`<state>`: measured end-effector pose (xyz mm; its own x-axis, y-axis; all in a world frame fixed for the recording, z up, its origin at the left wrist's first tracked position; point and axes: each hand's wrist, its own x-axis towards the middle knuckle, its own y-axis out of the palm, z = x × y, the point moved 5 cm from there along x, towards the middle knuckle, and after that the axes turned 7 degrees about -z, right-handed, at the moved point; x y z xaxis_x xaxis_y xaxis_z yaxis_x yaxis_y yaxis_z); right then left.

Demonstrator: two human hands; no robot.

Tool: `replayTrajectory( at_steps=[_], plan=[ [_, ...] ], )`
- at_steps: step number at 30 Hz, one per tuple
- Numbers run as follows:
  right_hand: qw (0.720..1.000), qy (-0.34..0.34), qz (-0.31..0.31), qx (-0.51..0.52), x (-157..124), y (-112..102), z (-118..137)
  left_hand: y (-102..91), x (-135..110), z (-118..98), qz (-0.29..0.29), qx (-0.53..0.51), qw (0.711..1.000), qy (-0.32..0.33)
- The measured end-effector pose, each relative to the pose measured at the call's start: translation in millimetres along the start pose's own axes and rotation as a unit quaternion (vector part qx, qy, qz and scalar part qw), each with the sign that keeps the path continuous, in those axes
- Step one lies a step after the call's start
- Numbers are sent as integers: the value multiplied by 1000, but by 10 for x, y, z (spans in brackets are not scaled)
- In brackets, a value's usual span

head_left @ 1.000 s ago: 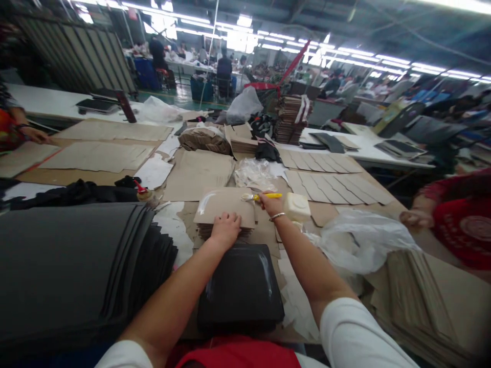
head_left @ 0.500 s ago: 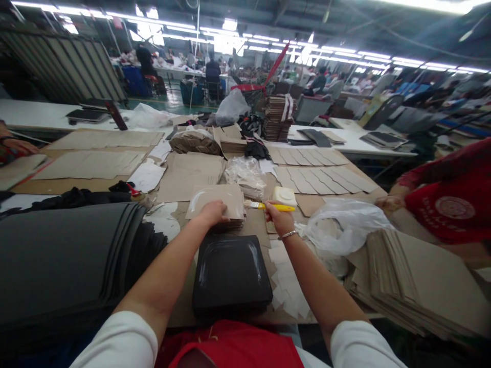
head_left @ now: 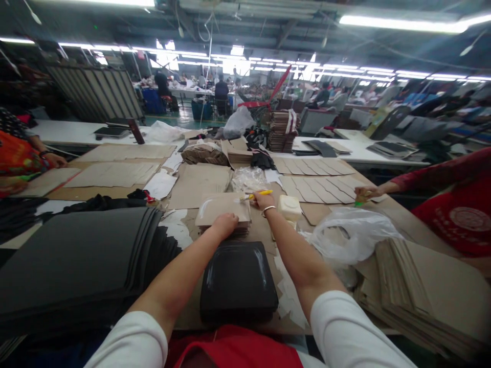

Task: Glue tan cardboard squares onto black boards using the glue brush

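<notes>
My left hand [head_left: 224, 224] presses, fingers curled, on the near edge of a stack of tan cardboard pieces [head_left: 222, 208]. A shiny wet streak runs along the left side of the top piece. My right hand [head_left: 264, 199] grips a yellow-handled brush [head_left: 256, 194], its bristles at the far right corner of that stack. A cream tub [head_left: 289, 207] stands just right of my right wrist. A pile of black shaped pieces [head_left: 238, 279] lies in front of me, between my arms.
A thick pile of dark sheets [head_left: 76, 260] fills the left. A white plastic bag [head_left: 355, 235] and a stack of cardboard sheets [head_left: 425, 296] lie on the right. A person in red [head_left: 456, 204] reaches over cardboard strips [head_left: 326, 184]. Another person's hand [head_left: 56, 160] rests at far left.
My right hand moved the brush from the stack's right side up to its far right corner. The person in red stretched an arm over the strips. The camera tilted up.
</notes>
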<state>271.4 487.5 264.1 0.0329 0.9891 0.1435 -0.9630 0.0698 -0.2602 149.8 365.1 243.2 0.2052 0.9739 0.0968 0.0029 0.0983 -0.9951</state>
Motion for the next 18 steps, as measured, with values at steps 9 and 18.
replayTrajectory(
  at_steps=[9, 18],
  plan=[
    [999, -5, 14, 48, -909, -671, -102, -860, -801, 391, -490, -218, 813, -227],
    [976, -118, -113, -143, -1613, -827, -212, -288, -1288, -147, -390, -642, 615, -240]
  ],
)
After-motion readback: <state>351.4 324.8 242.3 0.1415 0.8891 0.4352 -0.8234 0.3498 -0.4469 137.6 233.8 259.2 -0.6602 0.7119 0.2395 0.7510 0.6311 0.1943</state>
